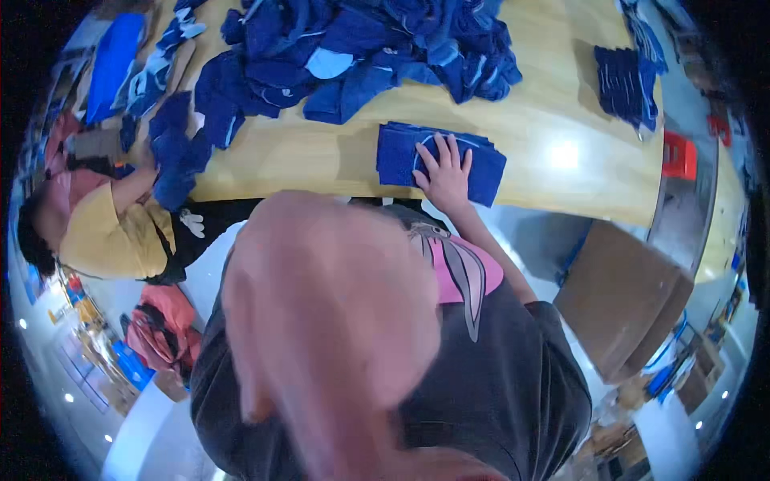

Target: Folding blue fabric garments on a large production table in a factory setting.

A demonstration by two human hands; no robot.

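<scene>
My right hand (446,178) lies flat on a stack of dark blue folded cloth pieces (485,170) at the table's near edge. Its fingers are spread over the cloth and not wrapped round it. Close to the camera, my left hand (333,297) is raised and fills the middle of the picture as a large blur. Its fingers are smeared, so whether it holds anything cannot be made out. Beyond the stack, a large loose heap of blue cloth pieces (361,48) spreads across the far side of the table (297,152).
Another blue pile (622,84) sits at the table's right end. A brown cardboard box (613,297) stands below that end, near a red plastic container (679,156). At left, a co-worker in a yellow top (120,232) reaches to the blue cloth.
</scene>
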